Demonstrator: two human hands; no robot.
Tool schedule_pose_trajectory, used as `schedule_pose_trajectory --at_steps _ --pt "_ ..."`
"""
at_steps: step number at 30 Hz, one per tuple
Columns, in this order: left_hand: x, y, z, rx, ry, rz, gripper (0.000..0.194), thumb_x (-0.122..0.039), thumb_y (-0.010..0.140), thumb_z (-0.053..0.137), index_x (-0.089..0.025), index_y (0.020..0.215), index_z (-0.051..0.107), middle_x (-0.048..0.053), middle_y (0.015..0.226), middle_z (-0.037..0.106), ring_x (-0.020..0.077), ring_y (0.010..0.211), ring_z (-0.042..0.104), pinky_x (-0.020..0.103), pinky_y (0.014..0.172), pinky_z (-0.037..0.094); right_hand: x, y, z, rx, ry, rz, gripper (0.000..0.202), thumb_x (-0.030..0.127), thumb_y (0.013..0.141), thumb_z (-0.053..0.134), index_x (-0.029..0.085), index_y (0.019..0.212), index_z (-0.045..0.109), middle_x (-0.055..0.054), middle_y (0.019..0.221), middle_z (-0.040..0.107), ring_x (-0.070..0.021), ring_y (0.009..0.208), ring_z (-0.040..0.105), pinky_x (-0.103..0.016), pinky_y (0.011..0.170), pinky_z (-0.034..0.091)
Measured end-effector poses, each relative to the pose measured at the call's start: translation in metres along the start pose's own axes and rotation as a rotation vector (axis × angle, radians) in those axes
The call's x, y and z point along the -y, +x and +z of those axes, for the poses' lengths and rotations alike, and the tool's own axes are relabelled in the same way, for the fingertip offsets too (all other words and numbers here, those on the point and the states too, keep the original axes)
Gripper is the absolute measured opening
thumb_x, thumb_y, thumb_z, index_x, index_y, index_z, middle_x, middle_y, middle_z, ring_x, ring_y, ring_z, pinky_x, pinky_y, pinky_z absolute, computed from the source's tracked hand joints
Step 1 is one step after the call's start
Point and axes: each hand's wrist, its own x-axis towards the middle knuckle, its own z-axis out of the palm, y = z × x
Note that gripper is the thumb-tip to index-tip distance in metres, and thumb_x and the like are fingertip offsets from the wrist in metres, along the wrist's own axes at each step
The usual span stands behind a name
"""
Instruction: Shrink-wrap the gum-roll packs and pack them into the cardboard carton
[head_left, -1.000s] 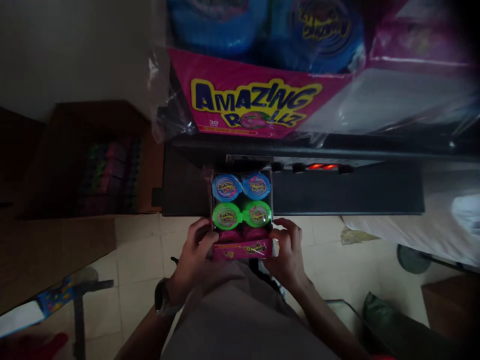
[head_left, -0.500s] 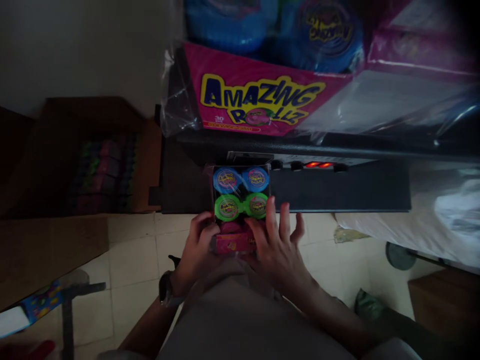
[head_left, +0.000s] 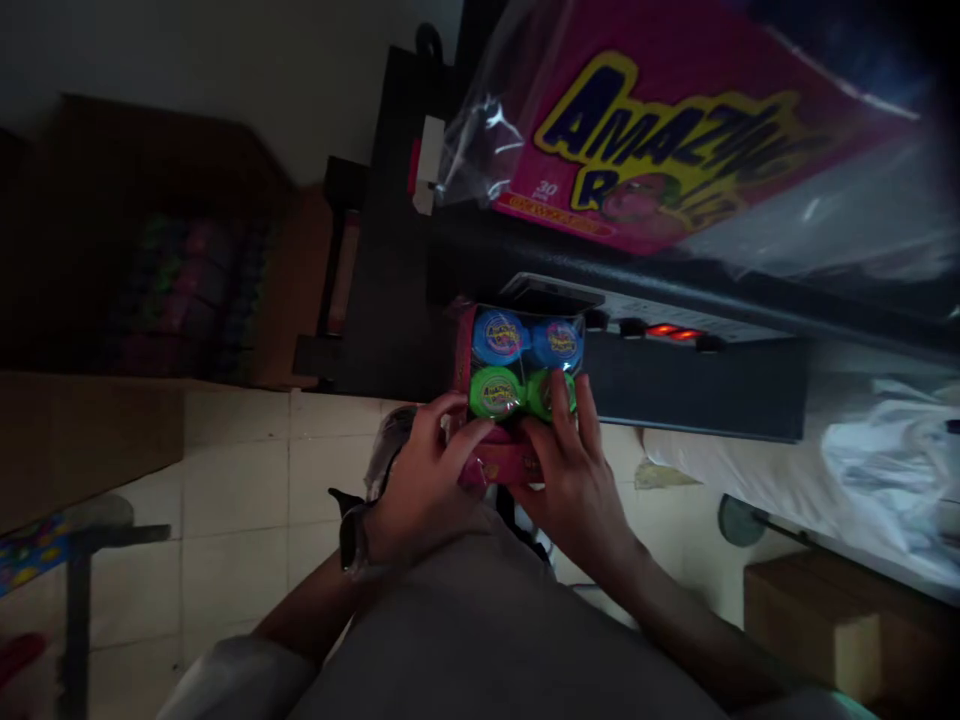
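Amazing Rollz box (head_left: pixel 510 463): held in both hands at the front edge of the black ledge (head_left: pixel 697 388), a little left of that edge's middle; its far half overlaps the ledge in view, and whether it rests there cannot be told.
Blue rolls (head_left: pixel 500 335): two, side by side in the box's far row.
Green rolls (head_left: pixel 496 392): two, in the row just nearer the person; fingers partly cover the right one.
Left hand (head_left: pixel 427 480): grasping the box at its near left corner, fingers along the side, thumb over the top.
Right hand (head_left: pixel 577 490): grasping the near right corner, thumb at the pink front, two fingers stretched over the right green roll.
Watch (head_left: pixel 352 540): on the left wrist.
Control strip (head_left: pixel 727 325): above the ledge, just beyond the box, with dark knobs and red lights (head_left: pixel 675 332).
Large pink pack (head_left: pixel 675 140): film-wrapped, above the strip, reaching the top of view.
Brown carton (head_left: pixel 300 280): beside the ledge's left end, dim colored packs (head_left: pixel 202 250) inside.
White plastic (head_left: pixel 877 460): crumpled, beyond the ledge's right end.
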Motion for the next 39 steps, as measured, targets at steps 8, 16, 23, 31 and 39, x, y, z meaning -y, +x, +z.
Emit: schedule_pose_trajectory --at_steps 8,16,23,31,39 --pt "0.0 0.002 -0.002 -0.022 -0.031 0.009 0.056 -0.014 0.066 0.072 -0.023 0.116 0.048 0.011 0.131 0.039 0.0259 0.115 0.052 0.038 0.09 0.055 -0.003 -0.007 -0.003 0.027 0.016 0.005 0.044 0.025 0.078 0.068 0.012 0.118 0.055 -0.015 0.162 -0.001 -0.0461 0.146 0.001 -0.065 0.109 0.033" --pt "0.003 0.001 0.0 -0.017 -0.062 -0.018 0.058 -0.017 0.065 0.072 -0.023 0.117 0.047 0.01 0.132 0.039 0.0265 0.116 0.052 0.039 0.09 0.055 0.002 -0.003 0.011 -0.024 0.041 0.071 0.041 0.002 0.074 0.059 0.017 0.112 0.057 -0.005 0.162 -0.014 -0.0451 0.147 0.001 -0.063 0.11 0.034" --pt "0.003 0.004 0.0 -0.012 -0.035 -0.024 0.061 -0.016 0.061 0.075 -0.023 0.114 0.046 0.01 0.129 0.038 0.0277 0.116 0.05 0.041 0.09 0.054 -0.007 -0.005 0.005 -0.011 0.167 0.067 0.039 0.011 0.074 0.061 0.017 0.112 0.054 -0.011 0.162 -0.006 -0.0448 0.147 -0.001 -0.066 0.111 0.027" --pt "0.006 0.004 -0.001 -0.008 -0.023 -0.002 0.056 -0.019 0.066 0.075 -0.021 0.111 0.042 0.012 0.126 0.038 0.0275 0.118 0.048 0.044 0.094 0.052 -0.037 0.012 -0.023 -0.251 0.362 0.01 0.025 0.018 0.086 0.057 0.021 0.111 0.061 -0.011 0.116 0.056 -0.0258 0.108 0.055 -0.045 0.092 0.046" --pt "0.007 0.007 0.0 -0.016 -0.003 0.03 0.058 -0.02 0.066 0.075 -0.02 0.113 0.042 0.013 0.124 0.037 0.0279 0.118 0.046 0.047 0.095 0.052 -0.028 0.046 -0.029 -0.016 0.026 0.007 0.025 0.024 0.081 0.065 0.02 0.105 0.064 -0.011 0.111 0.055 -0.0276 0.101 0.051 -0.034 0.071 0.049"
